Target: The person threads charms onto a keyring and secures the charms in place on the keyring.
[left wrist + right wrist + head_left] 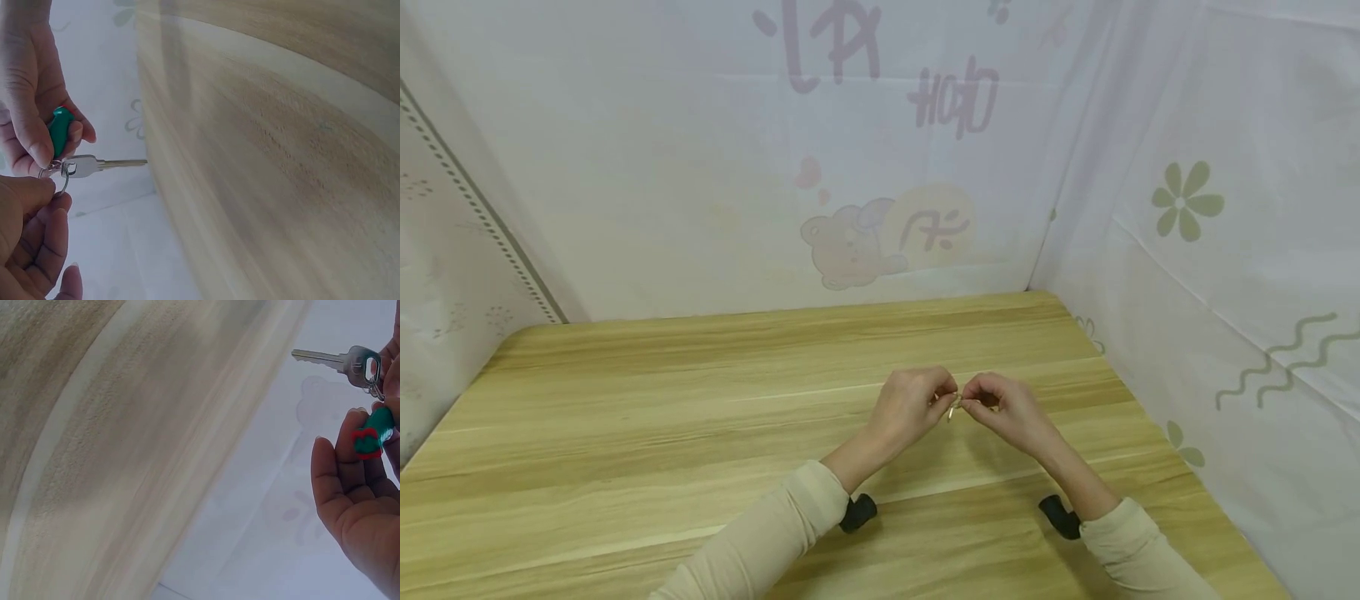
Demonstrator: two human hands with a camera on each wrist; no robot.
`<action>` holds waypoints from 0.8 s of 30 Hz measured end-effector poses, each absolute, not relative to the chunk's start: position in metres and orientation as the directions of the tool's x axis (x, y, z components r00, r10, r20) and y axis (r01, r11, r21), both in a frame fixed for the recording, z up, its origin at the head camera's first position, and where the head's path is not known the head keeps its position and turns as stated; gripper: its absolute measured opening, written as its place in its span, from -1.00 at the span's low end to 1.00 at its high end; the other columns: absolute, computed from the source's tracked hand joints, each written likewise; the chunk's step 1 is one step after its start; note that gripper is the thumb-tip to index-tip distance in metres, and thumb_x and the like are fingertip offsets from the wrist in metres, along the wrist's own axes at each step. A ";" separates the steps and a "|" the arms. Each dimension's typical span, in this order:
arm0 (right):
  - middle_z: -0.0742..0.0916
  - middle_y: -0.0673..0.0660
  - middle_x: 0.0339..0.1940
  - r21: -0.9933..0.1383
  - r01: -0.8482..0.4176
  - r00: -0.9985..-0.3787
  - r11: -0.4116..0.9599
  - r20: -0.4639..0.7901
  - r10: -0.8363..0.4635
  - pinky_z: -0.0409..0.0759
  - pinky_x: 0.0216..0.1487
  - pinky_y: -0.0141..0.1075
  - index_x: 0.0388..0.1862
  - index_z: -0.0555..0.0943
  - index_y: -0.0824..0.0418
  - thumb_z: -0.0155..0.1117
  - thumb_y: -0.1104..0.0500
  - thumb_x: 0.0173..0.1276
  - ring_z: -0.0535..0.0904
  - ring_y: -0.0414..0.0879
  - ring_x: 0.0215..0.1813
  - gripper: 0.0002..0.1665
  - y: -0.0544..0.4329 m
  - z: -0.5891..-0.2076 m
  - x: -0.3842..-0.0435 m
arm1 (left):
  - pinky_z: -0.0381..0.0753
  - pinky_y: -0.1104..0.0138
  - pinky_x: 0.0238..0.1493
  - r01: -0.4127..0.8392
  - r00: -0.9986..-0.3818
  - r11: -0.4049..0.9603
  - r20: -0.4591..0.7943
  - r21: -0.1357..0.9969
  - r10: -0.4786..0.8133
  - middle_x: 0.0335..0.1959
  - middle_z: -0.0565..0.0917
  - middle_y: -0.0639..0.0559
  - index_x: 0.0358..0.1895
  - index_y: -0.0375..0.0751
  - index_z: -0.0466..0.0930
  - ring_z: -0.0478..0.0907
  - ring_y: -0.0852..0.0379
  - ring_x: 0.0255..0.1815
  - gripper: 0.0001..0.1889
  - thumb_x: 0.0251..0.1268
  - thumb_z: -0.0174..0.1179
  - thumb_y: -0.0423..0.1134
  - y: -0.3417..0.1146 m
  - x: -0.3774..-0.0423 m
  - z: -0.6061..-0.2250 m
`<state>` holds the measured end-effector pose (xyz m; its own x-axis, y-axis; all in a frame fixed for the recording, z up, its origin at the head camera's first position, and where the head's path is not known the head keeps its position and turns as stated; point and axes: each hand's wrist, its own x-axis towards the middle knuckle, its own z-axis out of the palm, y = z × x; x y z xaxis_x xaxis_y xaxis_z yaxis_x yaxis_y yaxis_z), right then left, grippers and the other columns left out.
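Observation:
Over the right part of the table, both hands meet at a silver key (951, 413) that hangs below the fingertips. My left hand (913, 402) pinches the metal key ring (65, 182) between thumb and forefinger, as the left wrist view shows. A small green keychain charm with a red end (59, 131) is held by my right hand (1011, 410), between thumb and fingers. In the right wrist view the key (359, 365) points away from the hands, linked by a short chain to the charm (374, 432). The right fingers partly cover the charm.
The wood-grain table (625, 433) spreads beneath both hands. Black wrist devices (859, 512) show at both wrists. Pale printed cloth (700, 183) hangs behind the table and along its sides, close to the right edge.

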<state>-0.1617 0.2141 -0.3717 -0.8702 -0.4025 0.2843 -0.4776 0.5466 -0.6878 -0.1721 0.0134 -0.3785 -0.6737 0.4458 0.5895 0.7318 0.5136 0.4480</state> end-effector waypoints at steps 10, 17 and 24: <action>0.71 -0.03 -0.34 -0.659 -0.504 -0.859 0.558 0.313 -0.406 0.58 -0.28 -0.35 -0.33 0.69 0.22 0.38 0.44 0.41 0.54 -0.27 -0.31 -0.84 0.212 -0.371 -0.162 | 0.54 0.51 -0.48 0.731 -0.672 0.513 0.609 0.451 0.422 -0.47 0.78 -0.01 -0.39 -0.22 0.73 0.70 0.17 -0.52 -0.87 0.22 0.47 -0.48 0.014 -0.173 -0.380; 0.72 0.00 -0.32 -0.686 -0.488 -0.867 0.540 0.310 -0.390 0.59 -0.28 -0.34 -0.29 0.68 0.26 0.37 0.43 0.43 0.55 -0.25 -0.31 -0.88 0.213 -0.372 -0.161 | 0.46 0.51 -0.55 0.660 -0.749 0.498 0.543 0.562 0.380 -0.50 0.76 0.00 -0.38 -0.22 0.73 0.62 0.19 -0.57 -0.88 0.25 0.45 -0.47 0.014 -0.170 -0.378; 0.71 0.00 -0.33 -0.687 -0.495 -0.862 0.532 0.308 -0.404 0.58 -0.28 -0.35 -0.30 0.68 0.25 0.35 0.44 0.44 0.54 -0.25 -0.32 -0.86 0.213 -0.371 -0.161 | 0.48 0.51 -0.52 0.664 -0.746 0.501 0.533 0.554 0.400 -0.49 0.76 0.01 -0.35 -0.22 0.72 0.65 0.18 -0.54 -0.90 0.27 0.44 -0.45 0.014 -0.170 -0.380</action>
